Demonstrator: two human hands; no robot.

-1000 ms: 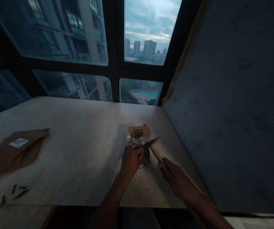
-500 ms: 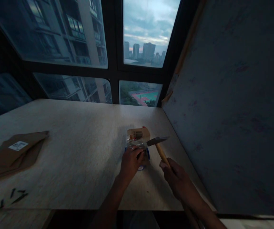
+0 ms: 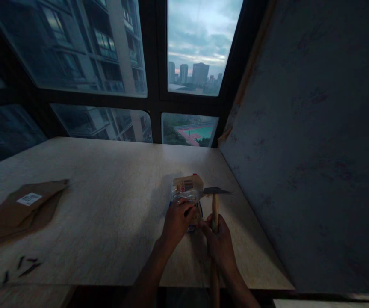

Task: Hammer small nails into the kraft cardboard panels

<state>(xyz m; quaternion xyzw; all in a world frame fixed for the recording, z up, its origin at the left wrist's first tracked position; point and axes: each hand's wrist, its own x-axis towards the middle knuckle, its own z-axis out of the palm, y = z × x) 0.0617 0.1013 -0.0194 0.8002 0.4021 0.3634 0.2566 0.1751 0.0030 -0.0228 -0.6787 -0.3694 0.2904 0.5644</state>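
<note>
A small clear plastic packet [image 3: 187, 190] with a tan card top and a blue base lies on the wooden table [image 3: 107, 205], right of centre. My left hand [image 3: 177, 222] presses down on the packet's near end, fingers closed over it. My right hand [image 3: 218, 241] is wrapped round the wooden handle of a small hammer [image 3: 215, 201]. The hammer stands nearly upright, its dark metal head level with the packet's top and just to its right.
A folded brown paper bag [image 3: 20, 207] with a white label lies at the table's left. Several small dark pieces [image 3: 20, 265] lie near the front left edge. A grey wall [image 3: 306, 141] closes the right side; windows [image 3: 133, 64] stand behind.
My right hand moved left toward my left hand and swung the hammer from a slant to nearly upright. My left hand stayed on the packet.
</note>
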